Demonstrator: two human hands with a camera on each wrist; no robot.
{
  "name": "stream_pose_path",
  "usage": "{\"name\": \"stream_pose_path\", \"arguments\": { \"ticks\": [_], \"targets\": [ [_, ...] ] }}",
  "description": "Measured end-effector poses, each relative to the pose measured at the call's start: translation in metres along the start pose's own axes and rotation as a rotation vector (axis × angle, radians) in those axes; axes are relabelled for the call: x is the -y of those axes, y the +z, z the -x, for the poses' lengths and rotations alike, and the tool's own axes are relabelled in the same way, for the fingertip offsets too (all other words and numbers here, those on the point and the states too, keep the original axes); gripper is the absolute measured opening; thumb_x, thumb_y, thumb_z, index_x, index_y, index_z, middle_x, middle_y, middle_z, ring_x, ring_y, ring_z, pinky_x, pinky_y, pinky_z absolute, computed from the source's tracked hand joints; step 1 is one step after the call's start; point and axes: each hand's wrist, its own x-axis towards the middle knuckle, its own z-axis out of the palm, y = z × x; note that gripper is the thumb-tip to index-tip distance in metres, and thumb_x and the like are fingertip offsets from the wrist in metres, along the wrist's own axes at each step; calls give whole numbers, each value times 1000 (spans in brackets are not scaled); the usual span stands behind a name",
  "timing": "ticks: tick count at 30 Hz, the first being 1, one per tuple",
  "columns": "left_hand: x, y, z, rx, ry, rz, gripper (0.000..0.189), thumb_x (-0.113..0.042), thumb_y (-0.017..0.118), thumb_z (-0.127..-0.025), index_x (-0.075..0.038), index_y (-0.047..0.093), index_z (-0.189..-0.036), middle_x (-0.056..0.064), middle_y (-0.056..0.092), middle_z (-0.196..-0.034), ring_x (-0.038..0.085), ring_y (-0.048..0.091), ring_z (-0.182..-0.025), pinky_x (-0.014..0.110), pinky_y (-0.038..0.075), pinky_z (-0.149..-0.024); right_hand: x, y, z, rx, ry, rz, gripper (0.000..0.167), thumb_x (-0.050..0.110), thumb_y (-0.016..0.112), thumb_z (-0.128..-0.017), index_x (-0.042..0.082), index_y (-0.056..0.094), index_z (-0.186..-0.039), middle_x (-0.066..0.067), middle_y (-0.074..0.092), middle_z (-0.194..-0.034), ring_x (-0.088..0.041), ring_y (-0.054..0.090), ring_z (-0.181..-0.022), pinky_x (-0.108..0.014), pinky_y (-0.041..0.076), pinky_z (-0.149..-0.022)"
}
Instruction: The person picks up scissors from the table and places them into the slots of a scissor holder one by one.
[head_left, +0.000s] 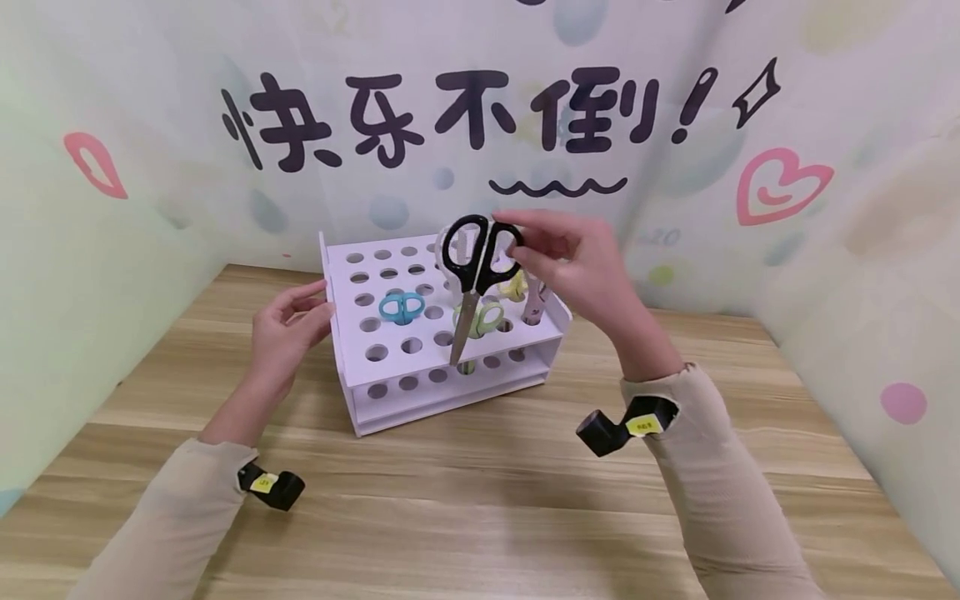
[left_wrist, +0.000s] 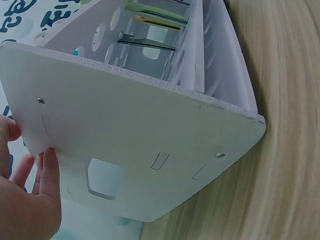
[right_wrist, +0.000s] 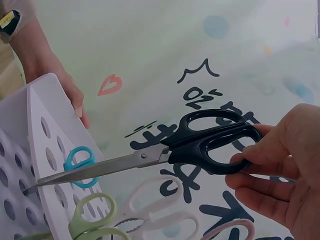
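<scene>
My right hand (head_left: 573, 262) pinches one handle loop of black-handled scissors (head_left: 474, 271) between thumb and fingers. Their blades are together and point down over the front of a white rack (head_left: 390, 360) with rows of round holes. In the right wrist view the blade tip overlaps the rack's edge. At the rack's left side, my left hand (head_left: 288, 329) touches the outer face and edge of the side panel (left_wrist: 125, 135) with loosely bent fingers. Blue scissors (head_left: 402, 307), green scissors (head_left: 491, 317) and yellow scissors (head_left: 514, 285) stand in holes, as do white scissors (right_wrist: 162, 210), partly hidden in the head view.
A pale pink patterned piece (head_left: 535, 302) stands at the rack's front right corner. The rack has a lower holed shelf (head_left: 435, 392) and rests on a wood-grain table (head_left: 465, 500). A printed cloth backdrop (head_left: 390, 50) rises behind and along both sides.
</scene>
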Motion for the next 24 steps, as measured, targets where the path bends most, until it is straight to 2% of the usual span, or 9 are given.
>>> {"name": "stream_pose_path", "arguments": {
  "ticks": [10,14,19,24],
  "targets": [
    [2,0,-1,-6,22,-11,38,-1,65,-82,-1,58,-119,7,52,-93,6,60,-73,18,54,-73,9,9,-20,41,16,32,34,-3,65,-81,9,67,-113,-5,60,-72,-16,43,-56,-20,33,-44],
    [2,0,-2,-9,24,-19,37,-1,65,-82,-2,59,-118,7,52,-92,6,59,-73,18,54,-72,11,13,-27,29,33,-3,34,-4,65,-81,8,66,-113,-5,61,-75,-17,50,-59,-20,40,-48],
    [2,0,-2,-11,23,-26,37,-1,65,-82,-1,59,-119,7,51,-93,6,59,-73,18,54,-72,10,21,-35,15,58,-29,34,-4,64,-82,7,65,-114,-10,62,-81,-19,59,-67,-22,50,-58],
    [2,-1,-1,-17,23,-26,38,0,65,-82,-1,58,-119,6,52,-92,6,59,-74,18,54,-73,4,34,-38,10,84,-47,35,-2,65,-82,8,65,-115,-10,64,-84,-17,63,-73,-24,54,-64]
  ]
}}
